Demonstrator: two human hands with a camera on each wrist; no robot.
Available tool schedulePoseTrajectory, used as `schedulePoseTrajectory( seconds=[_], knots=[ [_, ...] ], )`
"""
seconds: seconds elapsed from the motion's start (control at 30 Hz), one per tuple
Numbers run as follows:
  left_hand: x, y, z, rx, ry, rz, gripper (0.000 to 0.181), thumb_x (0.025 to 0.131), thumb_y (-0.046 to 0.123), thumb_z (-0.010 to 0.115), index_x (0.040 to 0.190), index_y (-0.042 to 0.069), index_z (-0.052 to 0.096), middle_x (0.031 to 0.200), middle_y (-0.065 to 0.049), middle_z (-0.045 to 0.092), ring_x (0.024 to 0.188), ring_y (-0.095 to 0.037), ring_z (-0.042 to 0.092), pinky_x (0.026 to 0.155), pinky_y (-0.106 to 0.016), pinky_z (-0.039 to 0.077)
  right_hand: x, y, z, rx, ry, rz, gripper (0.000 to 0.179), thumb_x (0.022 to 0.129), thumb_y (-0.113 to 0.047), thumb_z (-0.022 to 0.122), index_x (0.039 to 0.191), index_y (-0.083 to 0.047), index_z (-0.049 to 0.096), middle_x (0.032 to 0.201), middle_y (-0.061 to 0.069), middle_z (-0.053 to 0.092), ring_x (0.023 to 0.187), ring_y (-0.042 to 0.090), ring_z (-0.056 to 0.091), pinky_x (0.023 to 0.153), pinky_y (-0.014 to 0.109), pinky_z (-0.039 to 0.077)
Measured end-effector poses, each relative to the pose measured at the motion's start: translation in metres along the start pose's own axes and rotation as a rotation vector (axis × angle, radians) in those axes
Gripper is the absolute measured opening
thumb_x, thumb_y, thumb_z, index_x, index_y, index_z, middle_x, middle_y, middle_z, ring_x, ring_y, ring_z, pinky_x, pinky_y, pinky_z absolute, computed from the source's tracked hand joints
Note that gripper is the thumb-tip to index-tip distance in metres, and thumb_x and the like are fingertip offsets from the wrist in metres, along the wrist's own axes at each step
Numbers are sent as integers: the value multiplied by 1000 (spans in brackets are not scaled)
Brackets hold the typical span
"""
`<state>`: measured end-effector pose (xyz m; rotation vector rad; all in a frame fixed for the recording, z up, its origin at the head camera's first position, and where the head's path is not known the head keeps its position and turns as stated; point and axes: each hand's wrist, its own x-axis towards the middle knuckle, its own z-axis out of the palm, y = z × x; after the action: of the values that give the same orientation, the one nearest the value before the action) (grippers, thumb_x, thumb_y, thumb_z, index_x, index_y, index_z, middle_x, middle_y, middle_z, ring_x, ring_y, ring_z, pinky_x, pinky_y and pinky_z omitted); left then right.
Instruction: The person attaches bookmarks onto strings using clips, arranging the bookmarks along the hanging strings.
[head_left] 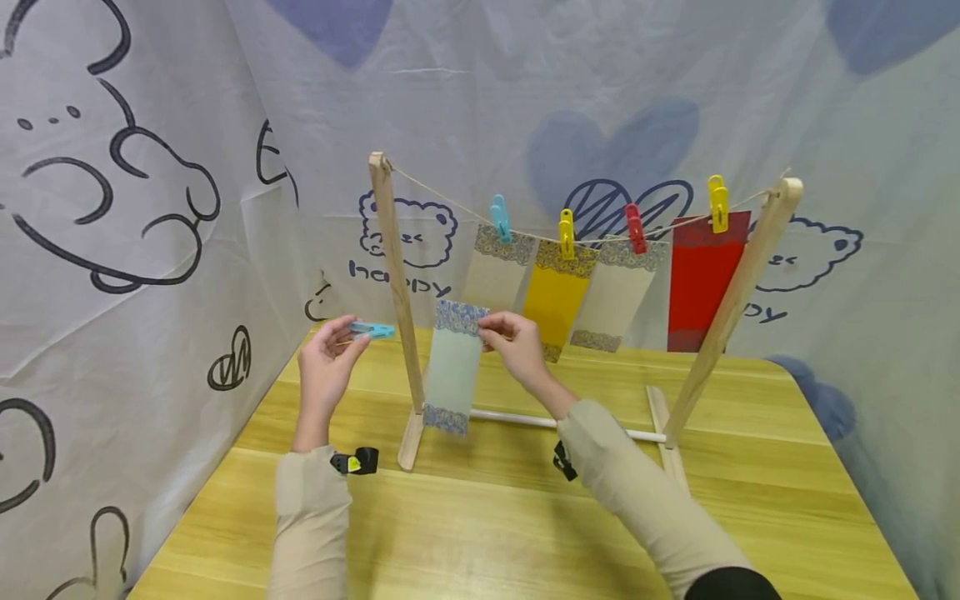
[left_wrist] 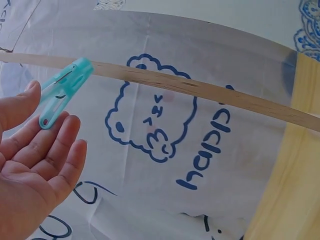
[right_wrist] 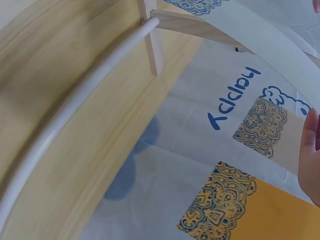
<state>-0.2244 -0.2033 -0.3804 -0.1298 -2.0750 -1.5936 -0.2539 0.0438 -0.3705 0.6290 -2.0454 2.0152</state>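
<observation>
A light blue clothespin (head_left: 372,330) is pinched between the thumb and fingers of my left hand (head_left: 326,358), just left of the rack's left post. In the left wrist view the clothespin (left_wrist: 65,92) points up and to the right. My right hand (head_left: 517,346) pinches the upper right edge of a pale paper card (head_left: 453,367) with blue lace-patterned ends. The card hangs from that hand in front of the left post, below the string (head_left: 442,197). Only part of the right hand (right_wrist: 311,160) shows in the right wrist view.
On the string hang a beige card (head_left: 495,271), a yellow card (head_left: 557,292), a cream card (head_left: 621,287) and a red card (head_left: 705,292), held by blue, yellow and red clothespins. The wooden rack (head_left: 397,283) stands on a wood-grain table (head_left: 450,533) before a patterned cloth.
</observation>
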Motion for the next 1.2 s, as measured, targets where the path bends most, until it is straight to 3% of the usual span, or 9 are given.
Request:
schedulePoseTrajectory(
  seconds=[0.2,0.27,0.43,0.5,0.87,1.2],
  knots=[
    [9,9,2,-4,-2,33,33,83,6,63,113,-5,55,108,-17,60,86,-6,54,77,-20,42,8,-7,-1,-6,13,6,12,81,13,55,92,19,58,89,31,58,60,21,57,60,32,52],
    [11,12,3,-7,-2,52,32,83,7,63,113,-5,56,108,-17,60,87,-7,54,77,-20,43,10,-9,-2,-22,19,-7,12,81,13,55,92,18,59,88,31,59,60,22,57,59,30,52],
    [16,21,5,-18,1,114,31,83,4,63,111,-6,56,106,-17,60,86,-8,55,75,-20,43,15,-14,-2,-37,21,-45,12,82,13,55,92,18,58,89,30,59,68,45,54,64,47,49],
    [18,23,5,-16,-4,134,30,83,4,63,110,-7,56,106,-17,61,85,-8,55,75,-20,44,17,-15,-2,-35,18,-50,12,82,13,54,92,18,58,89,30,58,70,47,53,65,50,48],
    [33,44,12,-9,-27,211,32,82,3,63,111,-8,55,103,-17,61,86,-7,55,76,-21,44,24,-22,0,-28,13,-75,14,82,15,53,94,19,57,92,31,58,75,47,53,68,50,48],
    [40,56,16,17,-32,276,31,81,1,64,110,-8,57,103,-16,62,85,-8,56,74,-20,45,36,-6,-1,-68,20,-92,16,84,13,52,97,12,60,98,23,60,77,30,59,67,31,52]
  ],
)
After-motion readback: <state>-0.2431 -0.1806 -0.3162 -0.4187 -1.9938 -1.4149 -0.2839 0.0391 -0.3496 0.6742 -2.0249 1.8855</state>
